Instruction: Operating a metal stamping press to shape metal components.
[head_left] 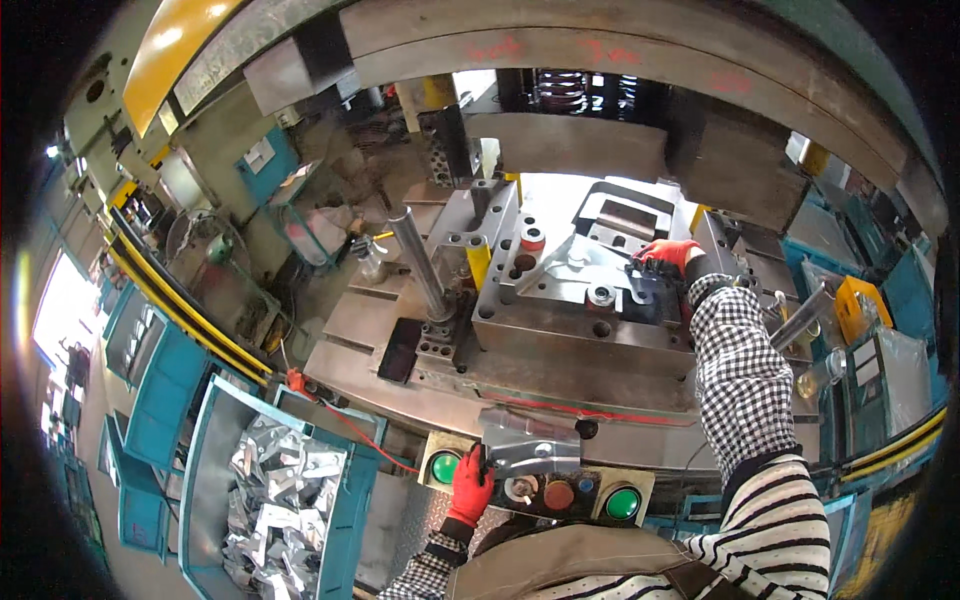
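My left hand point(470, 488), in a red glove with dark fingertips, grips the left end of a bent sheet-metal part point(530, 445) just above the button panel. My right hand point(666, 256), gloved the same way, reaches forward into the press. Its fingers are closed at the right edge of another flat sheet-metal part point(577, 258), which lies on the lower die point(540, 325). The fingertips there are partly hidden. Near that part stand round pins and a yellow post point(479, 264).
A blue bin point(208, 455) of metal parts stands at left. The panel carries two green buttons point(445, 467) and a red button point(558, 494). A steel guide post point(418, 265) rises beside a dark flat slab point(400, 350). Overhead is the press's upper die point(620, 60). A red cord point(560, 405) crosses the front.
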